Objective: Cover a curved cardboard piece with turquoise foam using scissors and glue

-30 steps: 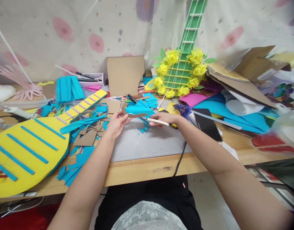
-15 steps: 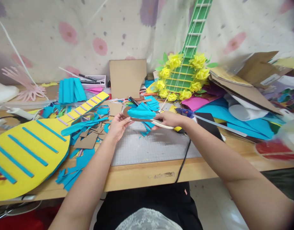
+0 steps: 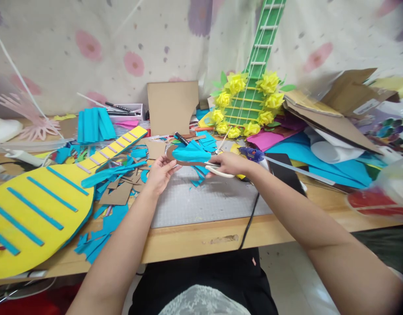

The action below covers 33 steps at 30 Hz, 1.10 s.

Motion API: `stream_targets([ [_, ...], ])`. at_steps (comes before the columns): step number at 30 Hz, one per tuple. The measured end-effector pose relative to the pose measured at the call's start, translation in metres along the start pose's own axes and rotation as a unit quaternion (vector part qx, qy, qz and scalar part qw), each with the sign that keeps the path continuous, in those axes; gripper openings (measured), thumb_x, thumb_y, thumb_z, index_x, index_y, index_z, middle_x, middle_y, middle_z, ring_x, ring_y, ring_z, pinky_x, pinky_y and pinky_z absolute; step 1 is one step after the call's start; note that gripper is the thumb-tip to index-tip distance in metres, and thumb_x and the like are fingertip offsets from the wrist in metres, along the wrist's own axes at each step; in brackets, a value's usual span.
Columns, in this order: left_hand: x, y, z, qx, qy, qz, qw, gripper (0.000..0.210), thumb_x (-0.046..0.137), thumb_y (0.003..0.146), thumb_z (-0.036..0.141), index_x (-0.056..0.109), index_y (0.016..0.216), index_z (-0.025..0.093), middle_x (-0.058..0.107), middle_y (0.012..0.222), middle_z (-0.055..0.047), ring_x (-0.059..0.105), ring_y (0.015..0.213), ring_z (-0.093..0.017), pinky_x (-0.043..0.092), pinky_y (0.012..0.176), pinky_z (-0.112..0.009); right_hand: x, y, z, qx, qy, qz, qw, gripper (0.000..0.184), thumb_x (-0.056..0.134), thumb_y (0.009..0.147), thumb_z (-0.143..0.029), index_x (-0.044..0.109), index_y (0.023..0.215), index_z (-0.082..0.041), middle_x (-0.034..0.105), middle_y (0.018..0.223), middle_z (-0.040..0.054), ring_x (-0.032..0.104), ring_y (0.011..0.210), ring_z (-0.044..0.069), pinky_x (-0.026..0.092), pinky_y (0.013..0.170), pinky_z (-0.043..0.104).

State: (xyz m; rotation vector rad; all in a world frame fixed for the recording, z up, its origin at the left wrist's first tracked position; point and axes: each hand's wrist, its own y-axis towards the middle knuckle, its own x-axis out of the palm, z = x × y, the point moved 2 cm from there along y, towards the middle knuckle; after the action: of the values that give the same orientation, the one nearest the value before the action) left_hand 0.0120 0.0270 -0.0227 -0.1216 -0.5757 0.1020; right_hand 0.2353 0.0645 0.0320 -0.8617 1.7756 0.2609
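Observation:
Between finger and thumb, my left hand (image 3: 162,174) grips the left end of a brown cardboard piece with blue paper (image 3: 192,153) on it. The piece is held above the grey cutting mat (image 3: 201,208). At its right end, my right hand (image 3: 232,163) is closed around scissors (image 3: 221,172). Their white handle loops show below the fingers. The blades are mostly hidden, so I cannot tell how far apart they are. Loose blue paper strips hang or lie just under the piece.
A yellow cardboard guitar (image 3: 53,205) lies at left, beside blue and brown scraps (image 3: 117,192). Behind stands a green guitar (image 3: 245,105) with yellow flowers. A blue glue gun (image 3: 252,153) is near my right wrist; its black cable (image 3: 250,218) crosses the table edge.
The whole view has shifted slightly, with things appearing a little further left. Both hands keep their holds on the cardboard piece and the scissors, almost unmoved.

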Motion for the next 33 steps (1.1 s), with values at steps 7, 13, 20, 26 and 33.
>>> stream_targets([
  [7, -0.0017, 0.0015, -0.0015, 0.001, -0.007, -0.002, 1.0, 0.03, 0.076, 0.055, 0.01, 0.056, 0.077, 0.015, 0.064, 0.069, 0.003, 0.062, 0.064, -0.008, 0.055, 0.069, -0.024, 0.005, 0.0, 0.0031, 0.014, -0.016, 0.034, 0.999, 0.049, 0.053, 0.068, -0.066, 0.06, 0.075, -0.018, 0.057, 0.068, 0.0012, 0.043, 0.061, 0.012, 0.022, 0.055, 0.024],
  [13, -0.0011, 0.001, -0.0016, 0.003, -0.003, 0.003, 1.0, 0.028, 0.075, 0.057, 0.01, 0.056, 0.077, 0.016, 0.063, 0.07, 0.004, 0.062, 0.066, -0.008, 0.055, 0.075, -0.026, 0.0066, 0.0002, 0.0044, 0.015, -0.029, 0.06, 0.998, 0.049, 0.054, 0.066, -0.067, 0.061, 0.076, -0.019, 0.057, 0.067, 0.0011, 0.043, 0.06, 0.012, 0.022, 0.055, 0.024],
  [20, 0.002, 0.0002, 0.0, 0.004, -0.004, 0.003, 1.0, 0.026, 0.074, 0.059, 0.009, 0.055, 0.076, 0.017, 0.065, 0.073, 0.003, 0.063, 0.068, -0.009, 0.053, 0.079, -0.028, 0.0096, -0.0011, 0.0062, 0.015, -0.035, 0.07, 0.997, 0.049, 0.055, 0.066, -0.066, 0.061, 0.076, -0.019, 0.058, 0.068, 0.0011, 0.046, 0.061, 0.013, 0.023, 0.055, 0.023],
  [26, 0.0031, -0.0005, -0.0003, -0.014, -0.019, -0.002, 1.0, 0.026, 0.073, 0.06, 0.008, 0.057, 0.079, 0.016, 0.067, 0.076, 0.001, 0.064, 0.071, -0.009, 0.053, 0.078, -0.027, 0.0047, -0.0064, 0.0087, 0.008, 0.026, 0.043, 0.999, 0.05, 0.054, 0.068, -0.065, 0.064, 0.089, -0.02, 0.064, 0.082, 0.0025, 0.052, 0.069, 0.015, 0.029, 0.059, 0.023],
  [33, 0.0039, -0.0009, -0.006, -0.019, -0.011, -0.013, 1.0, 0.029, 0.075, 0.059, 0.011, 0.056, 0.08, 0.017, 0.066, 0.076, 0.003, 0.063, 0.071, -0.009, 0.053, 0.079, -0.027, 0.0017, -0.0062, 0.008, 0.01, -0.012, 0.027, 1.0, 0.054, 0.051, 0.068, -0.069, 0.064, 0.085, -0.02, 0.064, 0.081, 0.0034, 0.052, 0.07, 0.016, 0.027, 0.059, 0.024],
])
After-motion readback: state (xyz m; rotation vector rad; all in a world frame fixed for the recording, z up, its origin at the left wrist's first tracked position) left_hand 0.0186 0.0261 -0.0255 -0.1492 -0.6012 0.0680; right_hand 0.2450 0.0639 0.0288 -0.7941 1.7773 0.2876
